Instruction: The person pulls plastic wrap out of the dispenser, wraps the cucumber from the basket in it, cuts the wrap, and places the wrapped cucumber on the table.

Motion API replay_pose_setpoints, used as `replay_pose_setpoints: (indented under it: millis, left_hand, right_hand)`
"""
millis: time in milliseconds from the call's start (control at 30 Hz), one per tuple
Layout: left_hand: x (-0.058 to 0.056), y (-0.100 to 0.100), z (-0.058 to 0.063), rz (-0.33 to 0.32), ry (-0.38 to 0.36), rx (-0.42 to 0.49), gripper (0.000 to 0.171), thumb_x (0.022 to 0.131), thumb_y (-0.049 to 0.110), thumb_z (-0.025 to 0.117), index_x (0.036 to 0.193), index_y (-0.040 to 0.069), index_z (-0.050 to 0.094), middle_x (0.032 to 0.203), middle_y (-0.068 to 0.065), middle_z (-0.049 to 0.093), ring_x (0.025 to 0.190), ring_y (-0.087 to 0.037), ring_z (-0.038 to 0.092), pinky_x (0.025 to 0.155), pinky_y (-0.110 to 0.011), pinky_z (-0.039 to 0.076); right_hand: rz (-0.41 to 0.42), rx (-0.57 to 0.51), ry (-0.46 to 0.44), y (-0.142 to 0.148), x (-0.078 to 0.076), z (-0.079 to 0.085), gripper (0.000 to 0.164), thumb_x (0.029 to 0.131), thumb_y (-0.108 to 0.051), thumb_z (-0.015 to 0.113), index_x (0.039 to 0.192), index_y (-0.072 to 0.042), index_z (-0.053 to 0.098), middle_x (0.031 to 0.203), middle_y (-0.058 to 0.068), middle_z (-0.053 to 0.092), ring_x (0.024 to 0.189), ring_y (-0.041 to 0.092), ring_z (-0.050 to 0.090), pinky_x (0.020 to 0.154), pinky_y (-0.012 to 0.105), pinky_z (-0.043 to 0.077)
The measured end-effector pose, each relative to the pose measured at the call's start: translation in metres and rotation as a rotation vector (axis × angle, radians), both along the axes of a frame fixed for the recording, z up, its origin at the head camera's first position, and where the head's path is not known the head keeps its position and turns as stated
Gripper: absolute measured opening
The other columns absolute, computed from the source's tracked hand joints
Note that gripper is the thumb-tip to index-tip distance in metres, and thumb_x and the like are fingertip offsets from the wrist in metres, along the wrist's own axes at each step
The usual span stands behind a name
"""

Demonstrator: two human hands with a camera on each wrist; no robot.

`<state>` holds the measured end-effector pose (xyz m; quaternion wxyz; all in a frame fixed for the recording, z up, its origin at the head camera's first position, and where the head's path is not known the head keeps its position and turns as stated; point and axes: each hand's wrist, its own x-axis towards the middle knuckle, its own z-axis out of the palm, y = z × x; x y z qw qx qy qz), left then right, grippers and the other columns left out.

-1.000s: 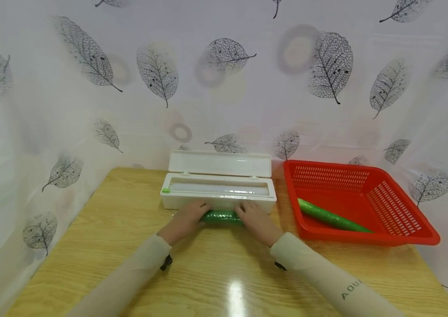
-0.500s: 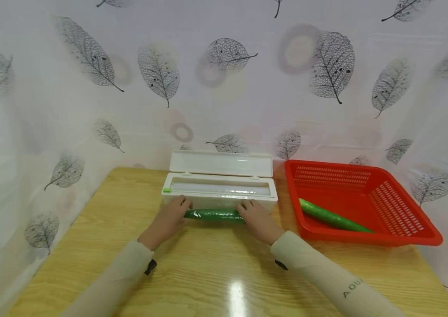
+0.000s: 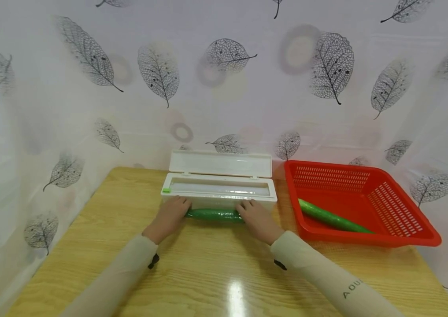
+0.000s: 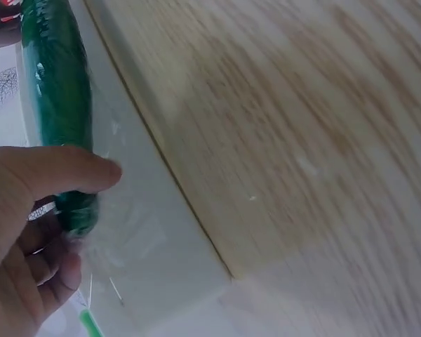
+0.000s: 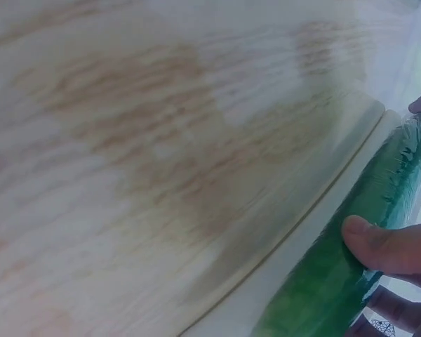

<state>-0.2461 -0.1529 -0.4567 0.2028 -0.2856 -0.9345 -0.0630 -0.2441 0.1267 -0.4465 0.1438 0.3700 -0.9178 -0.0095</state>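
A cucumber [image 3: 215,215] in glossy clear film lies crosswise in front of a white cling film box [image 3: 217,185]. My left hand [image 3: 169,215] holds its left end. In the left wrist view, the thumb [image 4: 77,170] lies across the cucumber [image 4: 59,84] near its tip, with the other fingers curled on the far side. My right hand [image 3: 258,221] grips it toward the right; the right wrist view shows the thumb [image 5: 375,246] on one side and fingers behind. Creases in the film show at the cucumber's far end there.
The box's lid [image 3: 220,164] stands raised, and a white roll [image 3: 217,189] lies inside. A green slider [image 3: 166,190] sits at its left edge. On the right, a red basket [image 3: 342,240] holds another cucumber [image 3: 331,215]. The patterned curtain [image 3: 224,101] hangs behind the wooden table [image 3: 208,273].
My left hand has moved left from near the cucumber's middle to its left end, so more of the cucumber shows. The right hand stays nearly in place.
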Motion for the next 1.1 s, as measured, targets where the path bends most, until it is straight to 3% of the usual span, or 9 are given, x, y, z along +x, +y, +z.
replay_pose_setpoints:
  millis: [367, 500, 700, 900, 1100]
  left_hand:
    - [-0.001, 0.004, 0.001, 0.038, 0.040, -0.136, 0.030, 0.075, 0.009, 0.077, 0.096, 0.009, 0.057, 0.095, -0.008, 0.067, 0.086, -0.023, 0.062, 0.072, -0.036, 0.051]
    - [0.000, 0.007, 0.003, 0.015, 0.081, -0.149, 0.036, 0.073, 0.015, 0.080, 0.100, 0.011, 0.055, 0.094, -0.007, 0.063, 0.085, -0.023, 0.059, 0.071, -0.036, 0.051]
    - [-0.001, 0.012, 0.001, -0.050, 0.162, -0.099, 0.031, 0.074, 0.005, 0.077, 0.099, 0.009, 0.058, 0.092, -0.007, 0.065, 0.081, -0.021, 0.062, 0.071, -0.032, 0.054]
    - [-0.003, 0.013, 0.001, -0.083, 0.153, -0.038, 0.024, 0.076, -0.002, 0.073, 0.093, 0.008, 0.059, 0.090, -0.007, 0.067, 0.078, -0.020, 0.064, 0.067, -0.031, 0.055]
    - [-0.004, 0.013, 0.000, -0.096, 0.111, -0.002, 0.025, 0.075, -0.003, 0.072, 0.094, 0.008, 0.061, 0.090, -0.005, 0.068, 0.078, -0.019, 0.065, 0.068, -0.031, 0.055]
  right_hand:
    - [0.011, -0.008, -0.027, 0.000, 0.003, 0.011, 0.039, 0.080, 0.002, 0.069, 0.116, -0.005, 0.056, 0.109, 0.010, 0.063, 0.096, 0.024, 0.058, 0.086, 0.034, 0.053]
    - [0.007, -0.003, -0.039, 0.001, 0.005, 0.014, 0.039, 0.082, -0.001, 0.069, 0.118, -0.004, 0.056, 0.112, 0.010, 0.062, 0.099, 0.023, 0.059, 0.088, 0.035, 0.053]
    - [0.007, 0.000, -0.039, 0.001, 0.004, 0.014, 0.040, 0.083, -0.001, 0.067, 0.122, -0.003, 0.056, 0.116, 0.012, 0.062, 0.103, 0.024, 0.059, 0.091, 0.037, 0.052]
    - [0.017, -0.059, -0.036, 0.002, 0.003, 0.008, 0.043, 0.081, 0.002, 0.068, 0.121, -0.003, 0.054, 0.116, 0.012, 0.062, 0.103, 0.026, 0.059, 0.091, 0.038, 0.052]
    - [-0.018, -0.110, -0.044, 0.004, 0.003, 0.003, 0.042, 0.079, 0.004, 0.069, 0.116, -0.007, 0.053, 0.102, 0.012, 0.057, 0.089, 0.023, 0.057, 0.078, 0.034, 0.054]
